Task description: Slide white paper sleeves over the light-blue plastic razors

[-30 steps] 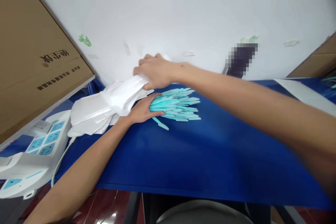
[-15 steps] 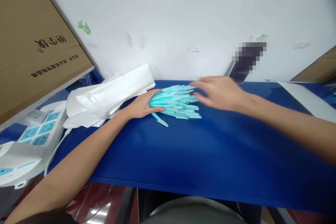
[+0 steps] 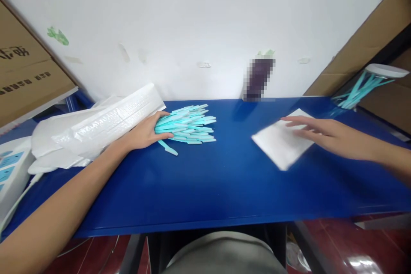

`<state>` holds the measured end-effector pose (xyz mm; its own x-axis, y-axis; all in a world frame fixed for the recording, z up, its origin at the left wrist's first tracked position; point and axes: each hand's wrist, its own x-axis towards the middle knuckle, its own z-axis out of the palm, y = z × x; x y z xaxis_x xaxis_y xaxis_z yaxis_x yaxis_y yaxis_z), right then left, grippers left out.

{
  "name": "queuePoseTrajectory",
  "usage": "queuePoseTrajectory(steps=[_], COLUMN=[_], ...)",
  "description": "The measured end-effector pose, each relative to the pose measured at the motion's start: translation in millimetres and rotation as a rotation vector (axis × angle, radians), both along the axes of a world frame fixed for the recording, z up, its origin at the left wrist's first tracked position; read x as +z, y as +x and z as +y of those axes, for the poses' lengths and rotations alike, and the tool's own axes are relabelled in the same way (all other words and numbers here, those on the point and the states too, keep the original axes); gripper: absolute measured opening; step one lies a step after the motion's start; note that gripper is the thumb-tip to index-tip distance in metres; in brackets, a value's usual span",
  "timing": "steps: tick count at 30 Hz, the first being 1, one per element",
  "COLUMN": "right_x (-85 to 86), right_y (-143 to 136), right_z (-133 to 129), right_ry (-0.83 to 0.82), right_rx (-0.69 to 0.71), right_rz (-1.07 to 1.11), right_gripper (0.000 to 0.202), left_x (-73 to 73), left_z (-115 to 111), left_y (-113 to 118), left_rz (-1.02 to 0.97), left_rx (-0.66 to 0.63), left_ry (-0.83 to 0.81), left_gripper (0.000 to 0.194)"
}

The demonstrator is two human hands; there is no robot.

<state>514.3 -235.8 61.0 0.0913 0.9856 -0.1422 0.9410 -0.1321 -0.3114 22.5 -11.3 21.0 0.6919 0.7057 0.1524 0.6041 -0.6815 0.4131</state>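
A bundle of turquoise sticks with pale, flat ends (image 3: 189,124) lies on the blue table (image 3: 208,188), left of the middle. My left hand (image 3: 149,130) is wrapped round the bundle's left end, the thumb on the near side. One loose stick (image 3: 168,148) slants out below that thumb. On the right, a white square sheet (image 3: 282,143) lies on the table. My right hand (image 3: 324,135) is over its right part with fingers stretched and spread; whether the fingertips touch the sheet is hard to tell.
White plastic packaging (image 3: 105,124) lies at the left, beside a power strip (image 3: 16,167) with a cable. A clear jar of turquoise sticks (image 3: 362,90) is at the back right. Cardboard boxes flank both sides; a dark pixelated object (image 3: 258,79) leans on the wall.
The view has turned to the right. My right hand has left the bundle's pale ends and moved right to the white sheet. My left hand still holds the bundle.
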Motion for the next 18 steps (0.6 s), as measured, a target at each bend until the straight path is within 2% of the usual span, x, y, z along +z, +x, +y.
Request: queuePoseTrajectory(steps=[3, 5, 8, 10, 14, 18], right_x=[5.5, 3.8, 0.0, -0.8, 2.4, 7.3], right_y=[-17, -22, -28, -32, -38, -44], right_z=[7, 15, 28, 34, 37, 34], right_ry=[0.043, -0.028, -0.144, -0.133, -0.014, 0.01], right_rx=[0.15, 0.199, 0.185, 0.131, 0.088, 0.13], right_rz=[-0.037, -0.124, -0.163, -0.179, -0.148, 0.047], right_gripper=[0.07, 0.086, 0.104, 0.108, 0.085, 0.06], left_x=[0.5, 0.0, -1.0, -1.5, -2.2, -3.5], left_z=[-1, -1, 0, 0, 0, 1], left_y=[-2, -3, -4, -4, -4, -3], left_rz=[0.027, 0.043, 0.051, 0.047, 0.024, -0.013], left_rx=[0.01, 0.009, 0.01, 0.011, 0.007, -0.042], left_ry=[-0.001, -0.003, 0.002, 0.006, -0.022, -0.012], left_gripper=[0.085, 0.083, 0.081, 0.08, 0.079, 0.086])
